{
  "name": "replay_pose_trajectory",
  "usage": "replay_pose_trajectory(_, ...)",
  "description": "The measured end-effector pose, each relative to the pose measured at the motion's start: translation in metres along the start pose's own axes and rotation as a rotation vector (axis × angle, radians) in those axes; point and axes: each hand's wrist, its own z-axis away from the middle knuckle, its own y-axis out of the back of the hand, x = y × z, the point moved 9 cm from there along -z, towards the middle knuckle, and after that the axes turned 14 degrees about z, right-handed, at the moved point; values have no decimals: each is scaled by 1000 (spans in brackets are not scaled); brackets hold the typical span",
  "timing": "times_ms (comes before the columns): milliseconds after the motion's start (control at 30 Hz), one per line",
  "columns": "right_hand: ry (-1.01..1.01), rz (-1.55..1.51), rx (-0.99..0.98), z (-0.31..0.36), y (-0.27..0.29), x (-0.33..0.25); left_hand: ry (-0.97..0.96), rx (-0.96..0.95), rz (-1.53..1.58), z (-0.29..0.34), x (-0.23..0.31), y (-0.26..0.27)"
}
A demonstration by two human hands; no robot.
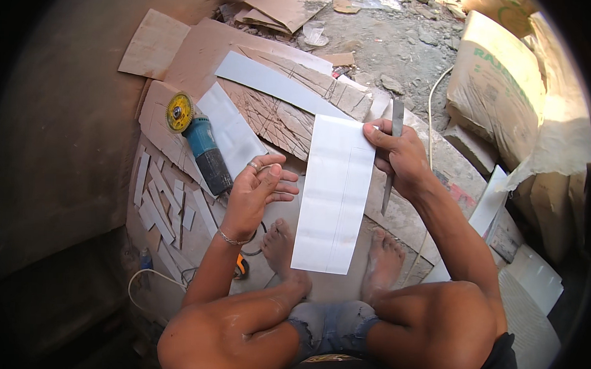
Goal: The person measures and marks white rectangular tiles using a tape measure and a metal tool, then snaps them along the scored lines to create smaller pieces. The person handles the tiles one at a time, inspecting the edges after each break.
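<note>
My right hand grips a white rectangular tile by its upper right corner, thumb on its face. Thin straight lines run along the tile's length. The same hand holds a flat grey metal bar, tapered at its lower end, upright beside the tile. My left hand hovers a little left of the tile, fingers apart and holding nothing. Left of it, an angle grinder with a teal and black body and a yellow disc lies on the boards.
White tile pieces lie on the scored boards ahead. Narrow offcuts are scattered at the left. A pale cable runs along the right, near stacked wrapped sacks. Rubble covers the far ground; my feet flank the tile.
</note>
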Motion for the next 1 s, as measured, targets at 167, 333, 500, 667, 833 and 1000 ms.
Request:
replay_pose_trajectory(167, -31, -98, 75, -16, -5, 8, 251, -339, 244, 46, -21, 12)
replay_pose_trajectory(333, -64, -33, -36, -23, -47, 12, 180, -88, -7, 63, -14, 57)
replay_pose_trajectory(500, -94, 154, -340, -27, -99, 15, 277, -200, 101, 91, -49, 60)
replay_pose_trajectory(667, 573, 1168, 111, -56, -79, -55, 208, -107, 262, 110, -76, 68)
replay_pose_trajectory(833, 475, 1708, 287, -61, -50, -42, 162, 1, 261, 103, -74, 83)
replay_pose_trajectory(1000, 454, 1692, 231, -54, -39, -18, 111, -2, 306, 79, -67, 79)
